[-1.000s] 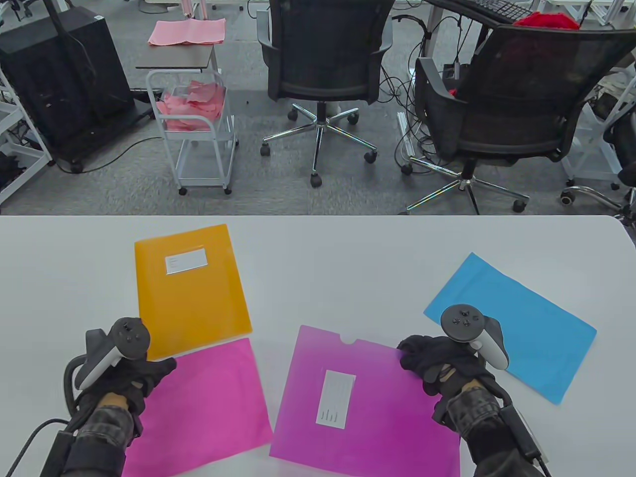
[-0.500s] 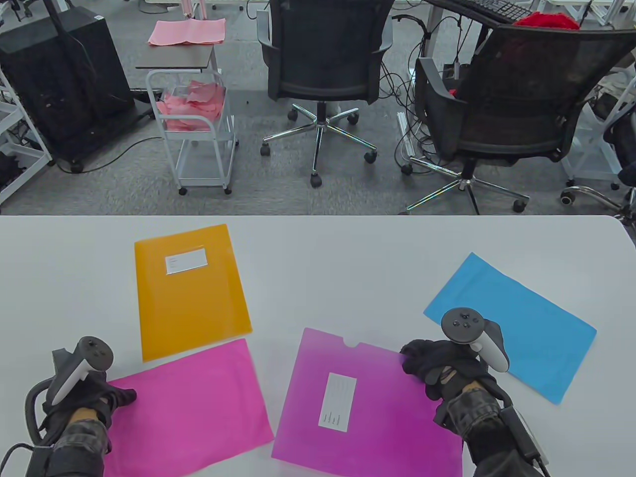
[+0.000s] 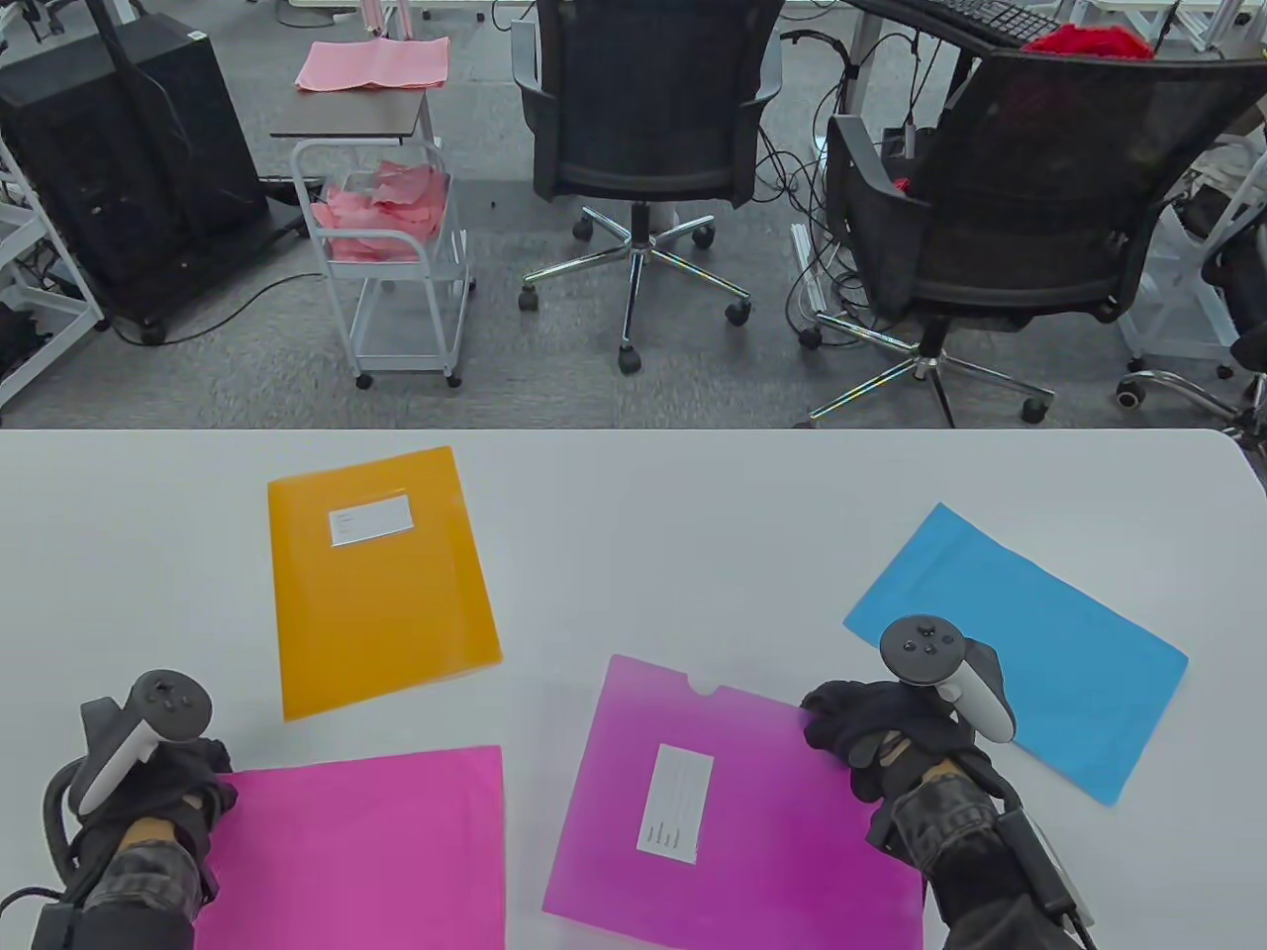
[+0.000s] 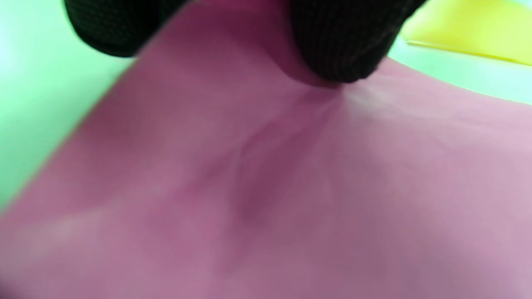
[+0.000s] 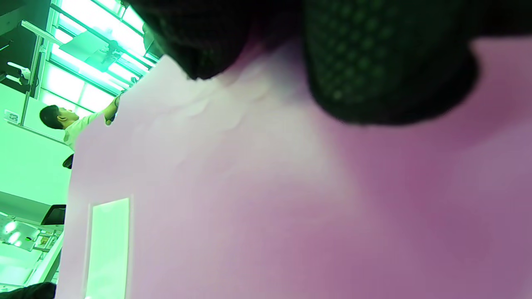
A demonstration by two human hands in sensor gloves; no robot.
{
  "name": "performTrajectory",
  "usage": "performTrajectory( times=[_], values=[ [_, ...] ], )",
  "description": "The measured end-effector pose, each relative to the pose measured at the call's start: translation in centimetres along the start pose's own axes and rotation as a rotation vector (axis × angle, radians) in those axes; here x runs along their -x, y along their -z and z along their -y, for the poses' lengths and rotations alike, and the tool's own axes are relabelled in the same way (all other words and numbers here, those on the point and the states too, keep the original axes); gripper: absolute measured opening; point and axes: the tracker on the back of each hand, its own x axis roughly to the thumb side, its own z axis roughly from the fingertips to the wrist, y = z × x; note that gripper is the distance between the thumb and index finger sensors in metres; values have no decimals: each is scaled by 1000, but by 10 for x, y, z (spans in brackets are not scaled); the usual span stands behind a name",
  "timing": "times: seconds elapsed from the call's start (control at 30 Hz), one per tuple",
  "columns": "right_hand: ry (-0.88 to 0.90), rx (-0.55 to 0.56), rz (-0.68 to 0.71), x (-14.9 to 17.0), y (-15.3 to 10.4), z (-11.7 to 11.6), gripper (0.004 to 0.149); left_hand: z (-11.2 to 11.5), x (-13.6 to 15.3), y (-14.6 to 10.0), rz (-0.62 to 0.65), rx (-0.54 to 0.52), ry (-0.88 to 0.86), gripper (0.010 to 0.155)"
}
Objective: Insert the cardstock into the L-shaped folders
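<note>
Both hands seemingly pinching sheets

Magenta cardstock (image 3: 366, 841) (orange folder (image 3: 376, 579) beyond)

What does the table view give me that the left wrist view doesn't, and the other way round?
Only the table view shows the whole layout: the orange folder with its label, the purple folder gripped at its corner by the right hand, the blue cardstock, and the chairs beyond the table. Only the left wrist view shows the left hand's fingertips pinching the sheet, with creases spreading from the pinch. Both show the left hand on the pink cardstock, with the orange folder beside it.
</note>
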Motion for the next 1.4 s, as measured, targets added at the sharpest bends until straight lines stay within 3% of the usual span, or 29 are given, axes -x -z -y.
performTrajectory(
  times=[0.13,0.2,0.3,0.37,0.5,0.63,0.9,1.17,1.33,1.4],
  values=[
    [4,0,-4,1,-1,1,44,-12,-21,-8,199,-72,-120,41],
    [2,-2,-5,1,-1,1,44,-21,-27,-15,283,-185,-194,42],
    [-1,-7,-10,3,0,0,44,-35,-24,-30,340,-453,-366,43],
    [-1,-12,-18,4,2,-1,44,-39,-19,-37,359,-556,-482,45],
    [-5,-10,-21,5,2,-2,44,-42,-9,-43,408,-634,-742,46],
    [-11,-2,-18,4,3,-2,44,-45,-8,-46,447,-655,-874,44],
    [-29,29,-1,2,2,-3,43,-54,-21,-62,612,-632,-978,43],
    [-31,39,13,1,2,-4,43,-59,-28,-69,743,-539,-1155,42],
    [-23,55,41,-2,2,-4,43,-49,-26,-59,679,-465,-1168,43],
    [-29,62,57,-5,2,-5,43,-40,-30,-52,648,-374,-1165,43]
  ],
)
